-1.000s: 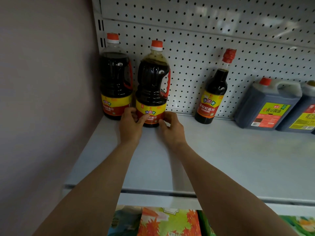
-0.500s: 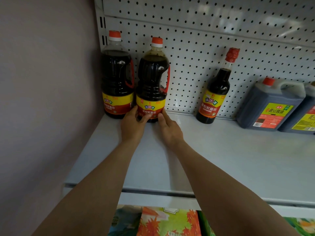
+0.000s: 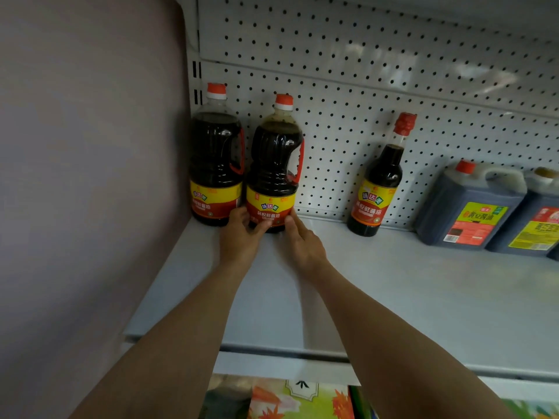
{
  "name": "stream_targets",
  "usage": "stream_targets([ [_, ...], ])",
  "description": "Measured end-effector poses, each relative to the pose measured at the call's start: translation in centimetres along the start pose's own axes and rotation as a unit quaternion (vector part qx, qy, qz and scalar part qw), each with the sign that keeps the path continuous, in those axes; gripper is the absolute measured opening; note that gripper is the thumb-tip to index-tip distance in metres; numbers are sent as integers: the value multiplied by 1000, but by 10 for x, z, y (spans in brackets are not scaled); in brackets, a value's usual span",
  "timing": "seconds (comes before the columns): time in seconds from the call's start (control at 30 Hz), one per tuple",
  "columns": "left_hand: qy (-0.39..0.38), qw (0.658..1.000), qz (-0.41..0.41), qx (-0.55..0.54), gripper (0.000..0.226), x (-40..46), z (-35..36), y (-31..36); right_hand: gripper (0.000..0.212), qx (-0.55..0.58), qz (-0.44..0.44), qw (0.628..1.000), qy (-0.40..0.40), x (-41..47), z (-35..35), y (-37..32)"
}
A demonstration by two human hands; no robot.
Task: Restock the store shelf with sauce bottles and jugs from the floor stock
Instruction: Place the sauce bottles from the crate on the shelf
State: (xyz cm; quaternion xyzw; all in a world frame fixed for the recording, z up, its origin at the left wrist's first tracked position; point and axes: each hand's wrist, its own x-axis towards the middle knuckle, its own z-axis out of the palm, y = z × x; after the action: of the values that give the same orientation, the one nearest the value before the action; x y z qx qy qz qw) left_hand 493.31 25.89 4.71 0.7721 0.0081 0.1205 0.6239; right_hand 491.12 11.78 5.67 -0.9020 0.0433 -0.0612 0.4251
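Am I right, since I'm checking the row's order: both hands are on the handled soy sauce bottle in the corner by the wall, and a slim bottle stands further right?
Not quite. In the head view the left hand and right hand are on the second handled bottle, not the corner bottle by the wall. The slim bottle does stand further right.

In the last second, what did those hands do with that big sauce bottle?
Both hands pushed the second handled bottle back toward the pegboard, beside the corner bottle. The right hand slid from the bottle's side to its base; the left hand kept its grip. The other bottles stayed put.
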Motion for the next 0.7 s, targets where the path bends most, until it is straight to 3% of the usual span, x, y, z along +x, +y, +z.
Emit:
stream_targets([
  [0.1,-9,999,-24,-19,64,-22,-13,8,53,22,-1,1000,-21,-23,-8,-7],
  [0.37,55,992,-106,-42,66,-130,-61,35,61,119,41,992,-24,-128,-37,-28],
  [0.7,88,987,-133,-19,66,-295,-90,14,44,113,-27,992,-54,-275,-41,2],
])
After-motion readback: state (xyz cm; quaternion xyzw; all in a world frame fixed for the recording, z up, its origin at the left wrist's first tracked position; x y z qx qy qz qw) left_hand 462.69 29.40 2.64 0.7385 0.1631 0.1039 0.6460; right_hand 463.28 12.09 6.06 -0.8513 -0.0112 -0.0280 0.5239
